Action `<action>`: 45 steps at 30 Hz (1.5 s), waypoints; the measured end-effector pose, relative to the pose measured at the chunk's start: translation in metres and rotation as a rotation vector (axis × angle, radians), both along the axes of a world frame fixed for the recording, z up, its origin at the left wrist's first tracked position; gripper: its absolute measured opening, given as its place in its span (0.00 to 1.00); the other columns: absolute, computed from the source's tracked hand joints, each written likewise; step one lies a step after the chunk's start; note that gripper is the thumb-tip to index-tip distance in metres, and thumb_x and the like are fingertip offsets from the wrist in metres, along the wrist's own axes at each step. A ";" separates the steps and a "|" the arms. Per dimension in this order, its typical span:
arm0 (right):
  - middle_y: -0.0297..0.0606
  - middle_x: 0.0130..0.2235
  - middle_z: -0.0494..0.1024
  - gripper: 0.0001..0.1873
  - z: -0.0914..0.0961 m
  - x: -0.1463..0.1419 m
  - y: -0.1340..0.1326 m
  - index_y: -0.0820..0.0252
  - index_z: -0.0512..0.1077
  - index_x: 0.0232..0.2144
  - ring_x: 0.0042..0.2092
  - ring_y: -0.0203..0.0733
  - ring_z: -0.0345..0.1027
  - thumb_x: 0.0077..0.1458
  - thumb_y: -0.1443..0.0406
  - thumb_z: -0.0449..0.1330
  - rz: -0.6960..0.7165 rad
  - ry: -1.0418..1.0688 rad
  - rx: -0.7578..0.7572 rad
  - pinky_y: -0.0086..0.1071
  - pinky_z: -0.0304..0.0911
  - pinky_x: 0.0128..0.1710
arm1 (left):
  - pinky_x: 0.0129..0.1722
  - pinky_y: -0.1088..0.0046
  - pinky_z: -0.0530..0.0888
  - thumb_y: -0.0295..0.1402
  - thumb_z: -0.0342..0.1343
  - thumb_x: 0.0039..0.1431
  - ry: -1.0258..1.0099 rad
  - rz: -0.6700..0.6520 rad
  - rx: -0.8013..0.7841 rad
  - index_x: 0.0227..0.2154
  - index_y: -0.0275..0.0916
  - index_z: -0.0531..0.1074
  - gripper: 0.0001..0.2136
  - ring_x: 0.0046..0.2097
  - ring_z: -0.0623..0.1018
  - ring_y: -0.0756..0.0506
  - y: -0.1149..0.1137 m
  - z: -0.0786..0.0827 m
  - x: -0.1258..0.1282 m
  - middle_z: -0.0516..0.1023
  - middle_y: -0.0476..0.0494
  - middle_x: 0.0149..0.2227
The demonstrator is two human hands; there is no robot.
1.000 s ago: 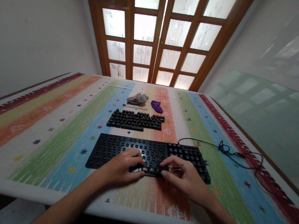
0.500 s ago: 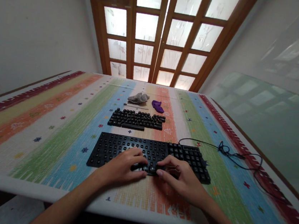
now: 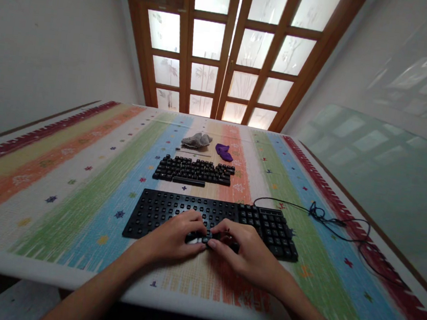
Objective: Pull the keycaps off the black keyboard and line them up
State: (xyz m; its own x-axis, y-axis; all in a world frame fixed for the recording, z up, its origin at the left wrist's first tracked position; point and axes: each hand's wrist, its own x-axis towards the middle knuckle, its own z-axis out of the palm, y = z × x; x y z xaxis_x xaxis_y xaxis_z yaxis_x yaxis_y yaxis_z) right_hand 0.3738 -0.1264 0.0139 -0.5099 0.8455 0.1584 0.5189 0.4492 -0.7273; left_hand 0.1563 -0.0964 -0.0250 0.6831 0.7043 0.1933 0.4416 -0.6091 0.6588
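Observation:
A black keyboard (image 3: 177, 204) lies before me, its main section stripped of caps while keycaps still sit on the number pad (image 3: 276, 234). My left hand (image 3: 179, 234) rests over its lower middle, thumb and fingers curled into a pinch. Something small and pale shows between them, too hidden to name. Right beside it, my right hand (image 3: 244, 248) is pinched at the bottom row, its fingertips close to the left ones. What lies in that pinch is hidden. Behind the keyboard, removed keycaps (image 3: 192, 170) are laid out in rows, with a long bar-shaped key in front.
A thin stick-like tool (image 3: 195, 153) lies beyond the loose keycaps. Farther back are a crumpled grey cloth (image 3: 197, 140) and a purple cloth (image 3: 224, 152). A black cable (image 3: 330, 219) coils at the right. The striped tablecloth (image 3: 88, 207) covers the table.
My right hand has shifted left along the bottom row, closing the gap to my left hand. The left hand stays almost in place. Loose keycaps and cloths have not moved.

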 end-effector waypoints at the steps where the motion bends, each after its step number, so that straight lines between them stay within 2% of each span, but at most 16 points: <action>1: 0.35 0.33 0.78 0.04 0.002 -0.001 0.001 0.60 0.73 0.39 0.33 0.38 0.71 0.61 0.65 0.61 0.013 -0.017 0.012 0.31 0.63 0.36 | 0.44 0.68 0.70 0.32 0.57 0.62 -0.003 -0.004 -0.003 0.40 0.40 0.75 0.06 0.44 0.72 0.45 0.000 0.001 0.000 0.72 0.44 0.40; 8: 0.38 0.34 0.78 0.02 0.013 -0.013 0.011 0.61 0.72 0.35 0.34 0.39 0.69 0.61 0.68 0.60 0.088 -0.132 0.029 0.31 0.59 0.36 | 0.44 0.66 0.70 0.36 0.55 0.65 -0.013 -0.013 -0.023 0.38 0.39 0.74 0.07 0.42 0.71 0.45 0.001 0.002 0.000 0.71 0.44 0.39; 17: 0.36 0.30 0.76 0.05 0.017 -0.025 0.025 0.61 0.71 0.32 0.30 0.36 0.66 0.61 0.66 0.61 0.135 -0.194 0.092 0.30 0.54 0.31 | 0.49 0.65 0.70 0.29 0.58 0.61 -0.053 -0.008 -0.068 0.38 0.39 0.75 0.03 0.46 0.73 0.44 0.003 -0.003 -0.001 0.73 0.44 0.42; 21: 0.35 0.30 0.77 0.05 0.019 -0.018 0.023 0.61 0.73 0.33 0.30 0.36 0.68 0.62 0.65 0.60 0.151 -0.177 0.051 0.29 0.56 0.31 | 0.47 0.65 0.70 0.32 0.59 0.62 -0.041 -0.008 -0.057 0.40 0.40 0.75 0.05 0.44 0.72 0.44 0.002 -0.002 -0.001 0.72 0.44 0.41; 30: 0.37 0.33 0.81 0.09 0.031 -0.001 0.021 0.61 0.77 0.38 0.33 0.38 0.74 0.64 0.62 0.58 0.171 -0.185 -0.048 0.29 0.62 0.34 | 0.46 0.66 0.70 0.38 0.60 0.62 -0.024 0.003 -0.050 0.38 0.40 0.76 0.07 0.44 0.71 0.44 0.002 -0.002 -0.002 0.71 0.45 0.39; 38: 0.37 0.31 0.79 0.13 0.019 -0.002 0.038 0.61 0.76 0.36 0.31 0.37 0.71 0.65 0.60 0.56 0.114 -0.108 -0.022 0.30 0.61 0.34 | 0.49 0.62 0.71 0.34 0.63 0.58 -0.051 -0.002 -0.052 0.41 0.41 0.75 0.08 0.46 0.72 0.43 0.003 -0.005 -0.003 0.72 0.44 0.42; 45: 0.37 0.31 0.77 0.13 0.012 -0.008 0.052 0.61 0.71 0.33 0.33 0.38 0.69 0.67 0.61 0.52 0.103 -0.111 -0.050 0.32 0.62 0.35 | 0.51 0.61 0.71 0.34 0.63 0.59 -0.043 -0.001 -0.052 0.40 0.40 0.75 0.08 0.47 0.73 0.43 0.003 -0.005 -0.004 0.72 0.43 0.44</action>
State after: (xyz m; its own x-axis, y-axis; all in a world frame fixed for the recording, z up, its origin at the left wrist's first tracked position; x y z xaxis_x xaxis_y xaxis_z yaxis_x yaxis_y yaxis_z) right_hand 0.3656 -0.0743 0.0261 -0.6067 0.7930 0.0552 0.5503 0.4691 -0.6907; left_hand 0.1525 -0.0932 -0.0304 0.6753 0.7136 0.1862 0.4116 -0.5742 0.7078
